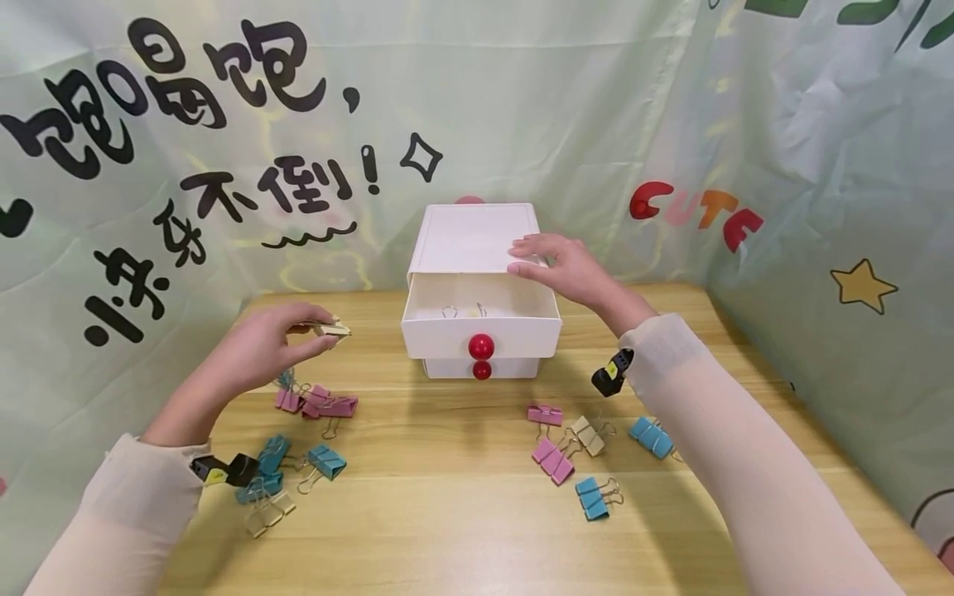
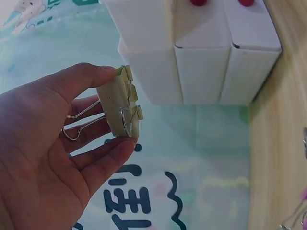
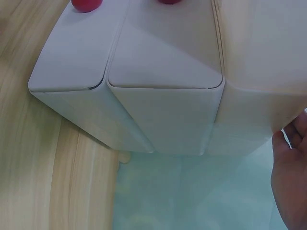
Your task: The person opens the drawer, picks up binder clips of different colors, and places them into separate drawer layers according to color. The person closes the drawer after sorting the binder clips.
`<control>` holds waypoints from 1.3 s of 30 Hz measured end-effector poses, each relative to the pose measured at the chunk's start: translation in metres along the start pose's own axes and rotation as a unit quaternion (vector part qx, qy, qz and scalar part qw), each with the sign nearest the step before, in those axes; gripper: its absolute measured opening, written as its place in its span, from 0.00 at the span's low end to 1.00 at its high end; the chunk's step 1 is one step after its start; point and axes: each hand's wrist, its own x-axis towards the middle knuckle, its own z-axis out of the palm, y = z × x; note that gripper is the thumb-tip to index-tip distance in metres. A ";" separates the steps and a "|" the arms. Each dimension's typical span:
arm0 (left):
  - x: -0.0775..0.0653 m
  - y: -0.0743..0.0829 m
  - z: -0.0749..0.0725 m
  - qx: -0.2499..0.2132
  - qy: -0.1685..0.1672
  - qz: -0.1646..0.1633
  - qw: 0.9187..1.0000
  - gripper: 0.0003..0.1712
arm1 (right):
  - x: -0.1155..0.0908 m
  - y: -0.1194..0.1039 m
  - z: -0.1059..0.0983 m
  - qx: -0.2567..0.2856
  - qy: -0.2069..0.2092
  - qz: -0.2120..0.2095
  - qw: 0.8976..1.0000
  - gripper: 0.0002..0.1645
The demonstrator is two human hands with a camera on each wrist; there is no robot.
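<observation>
My left hand [image 1: 272, 339] pinches a cream binder clip [image 2: 112, 108] between thumb and fingertips, held above the left group of clips. In the left wrist view, wire handles stick out toward the palm. My right hand [image 1: 570, 265] rests on the top right edge of a white drawer box [image 1: 477, 236], its fingers loosely extended. The box's top drawer [image 1: 440, 338] is pulled out, and a few wire handles [image 1: 450, 312] show inside it. In the right wrist view, the fingertips of that hand [image 3: 292, 163] are at the box's side.
At left on the wooden table [image 1: 447, 530] lie several pink clips [image 1: 335, 406], blue clips [image 1: 328, 461] and a cream clip [image 1: 270, 513]. More pink [image 1: 554, 461], cream [image 1: 589, 436] and blue clips [image 1: 594, 499] lie at right. A printed cloth [image 1: 484, 99] hangs behind.
</observation>
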 end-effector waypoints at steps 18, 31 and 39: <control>0.035 0.039 -0.010 -0.044 -0.005 -0.009 0.999 0.18 | 0.001 0.004 0.000 0.007 0.001 0.002 1.000 0.36; 0.058 0.059 -0.005 -0.059 0.012 0.046 0.997 0.16 | 0.000 0.004 0.001 0.009 0.001 0.006 1.000 0.36; 0.077 0.072 0.005 -0.063 0.018 0.070 0.995 0.14 | -0.001 0.003 0.001 0.009 0.004 0.005 1.000 0.36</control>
